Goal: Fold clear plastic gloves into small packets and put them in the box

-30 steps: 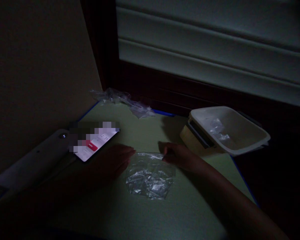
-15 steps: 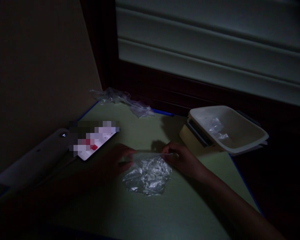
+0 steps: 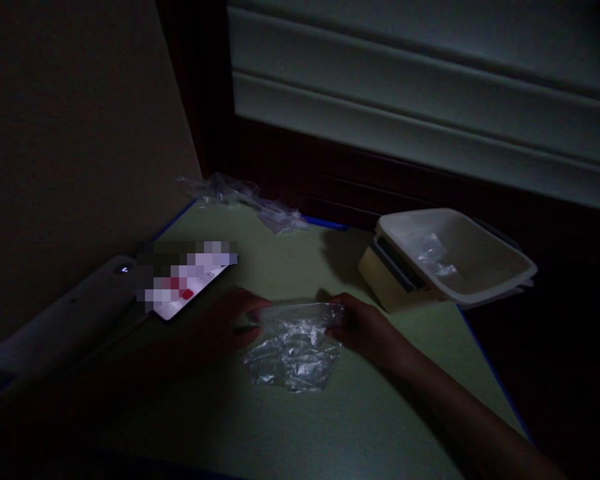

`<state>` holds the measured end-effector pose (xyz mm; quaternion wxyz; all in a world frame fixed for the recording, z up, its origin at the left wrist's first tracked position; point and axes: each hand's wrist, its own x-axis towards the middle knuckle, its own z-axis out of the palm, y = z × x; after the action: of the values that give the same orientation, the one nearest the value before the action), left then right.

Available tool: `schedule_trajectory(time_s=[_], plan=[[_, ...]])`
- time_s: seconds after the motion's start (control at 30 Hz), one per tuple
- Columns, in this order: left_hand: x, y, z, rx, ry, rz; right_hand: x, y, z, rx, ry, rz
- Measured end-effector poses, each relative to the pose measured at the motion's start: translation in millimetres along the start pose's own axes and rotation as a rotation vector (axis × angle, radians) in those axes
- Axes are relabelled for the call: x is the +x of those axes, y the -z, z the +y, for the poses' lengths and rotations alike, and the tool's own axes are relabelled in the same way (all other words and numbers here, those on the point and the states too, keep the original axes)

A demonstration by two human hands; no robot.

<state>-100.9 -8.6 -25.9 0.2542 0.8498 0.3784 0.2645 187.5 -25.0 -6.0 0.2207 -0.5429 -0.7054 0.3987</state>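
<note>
Dimly lit, your right hand (image 3: 365,327) pinches a plastic bag (image 3: 300,353), left hand (image 3: 225,317) grip unclear; uneven pulling could tear it.

Number "40" on the lit phone screen (image 3: 198,284)

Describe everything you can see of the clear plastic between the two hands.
The clear plastic looks thin, soft and bag-like, though a loose sheet cannot be ruled out. Its far edge runs fairly straight from the left hand's grip to the right hand's grip, which holds the right corner; the left contact is too dark to judge. Its near part is crinkled, glossy and spread over the pale greenish table.
</note>
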Motion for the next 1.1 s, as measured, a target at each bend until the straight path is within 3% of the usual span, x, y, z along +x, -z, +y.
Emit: schedule_trajectory(time_s=[0.3, 0.5, 0.67, 0.83, 0.97, 1.1], plan=[[0, 2.5, -3, 0.057, -0.114, -0.065, -2, 0, 4, -0.044, 0.090, 0.074], [-1, 8.5, 3, 0.177, -0.240, -0.160, -5, 3, 1, -0.062, 0.189, 0.042], [0, 9.7, 8, 0.285, -0.322, -0.195, -11, 12, -2, -0.298, 0.362, 0.015], [-1, 10.5, 18, 0.383, -0.348, -0.196, -27, 2, -29, -0.539, 0.356, 0.101], [-4, 9.9, 21, 0.464, -0.372, -0.157, -36, -27, -42, -0.589, 0.502, -0.059], [-6, 11.0, 20, 0.450, -0.456, -0.196, -38, -41, -32, -0.593, 0.512, -0.196]])
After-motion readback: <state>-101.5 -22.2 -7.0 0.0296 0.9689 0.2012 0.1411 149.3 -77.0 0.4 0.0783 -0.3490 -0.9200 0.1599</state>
